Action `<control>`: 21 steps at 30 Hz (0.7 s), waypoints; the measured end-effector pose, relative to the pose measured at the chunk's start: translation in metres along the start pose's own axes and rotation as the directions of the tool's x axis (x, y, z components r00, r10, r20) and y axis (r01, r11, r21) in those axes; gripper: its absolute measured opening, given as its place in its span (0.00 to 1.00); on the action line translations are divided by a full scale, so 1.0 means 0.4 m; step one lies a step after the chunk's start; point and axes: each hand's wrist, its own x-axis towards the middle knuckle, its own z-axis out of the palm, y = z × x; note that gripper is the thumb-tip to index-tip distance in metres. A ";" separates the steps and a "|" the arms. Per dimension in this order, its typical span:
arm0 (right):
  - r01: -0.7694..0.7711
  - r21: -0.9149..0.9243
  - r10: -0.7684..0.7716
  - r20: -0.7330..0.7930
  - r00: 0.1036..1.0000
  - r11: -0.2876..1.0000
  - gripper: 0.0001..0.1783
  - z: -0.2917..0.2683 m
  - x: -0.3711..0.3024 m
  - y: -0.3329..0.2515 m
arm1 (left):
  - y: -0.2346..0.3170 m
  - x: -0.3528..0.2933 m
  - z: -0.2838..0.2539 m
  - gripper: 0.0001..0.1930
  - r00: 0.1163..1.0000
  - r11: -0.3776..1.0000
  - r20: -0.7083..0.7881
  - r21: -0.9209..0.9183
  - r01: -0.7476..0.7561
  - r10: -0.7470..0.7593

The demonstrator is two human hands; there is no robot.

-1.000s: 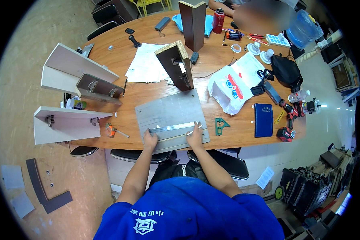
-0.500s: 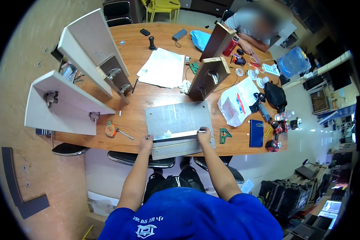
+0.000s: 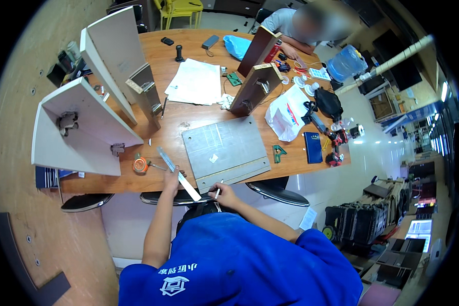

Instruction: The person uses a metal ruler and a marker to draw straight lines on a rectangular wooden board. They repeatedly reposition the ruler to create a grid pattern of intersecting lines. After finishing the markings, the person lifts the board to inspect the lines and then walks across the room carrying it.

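Ruler (image 3: 188,187): long, thin, straight, shiny metal, slanting just beside the left edge of a flat, smooth gray board (image 3: 229,145). Ruler is in left hand (image 3: 172,180), left of right hand (image 3: 226,196). Left hand closed around ruler's middle; right hand curled, pinching slim white pen (image 3: 218,193) by board's near corner, contact unclear. Board lies on wood-grain surface (image 3: 201,115); round orange tape measure (image 3: 140,164) to left, green square (image 3: 277,154) right.

In my left hand (image 3: 171,180): ruler (image 3: 190,189), shiny metal. Right of it: board (image 3: 228,145), matt, smooth. Beyond hand: table (image 3: 172,122), glossy wood grain.
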 end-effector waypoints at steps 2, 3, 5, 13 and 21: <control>0.037 -0.060 -0.041 -0.072 0.997 0.998 0.12 -0.046 -0.008 0.006 | 0.018 0.100 -0.063 0.13 0.998 0.982 -0.014 0.180 -0.051 0.054; -0.021 -0.059 0.014 -0.120 0.993 0.998 0.12 -0.081 -0.029 0.015 | 0.025 0.133 -0.080 0.12 0.995 0.963 -0.022 0.251 -0.093 0.102; 0.014 -0.117 -0.048 -0.288 0.956 0.993 0.13 -0.164 -0.073 0.113 | 0.027 0.222 -0.099 0.11 0.989 0.924 -0.020 0.360 -0.131 0.148; -0.192 -0.127 0.119 -0.434 0.893 0.973 0.10 -0.319 -0.372 0.198 | 0.013 0.326 -0.059 0.14 0.928 0.593 -0.161 0.802 -0.075 0.336; -0.236 -0.023 0.202 -0.445 0.872 0.971 0.07 -0.478 -0.415 0.296 | -0.005 0.279 -0.001 0.14 0.892 0.420 -0.280 0.900 0.115 0.355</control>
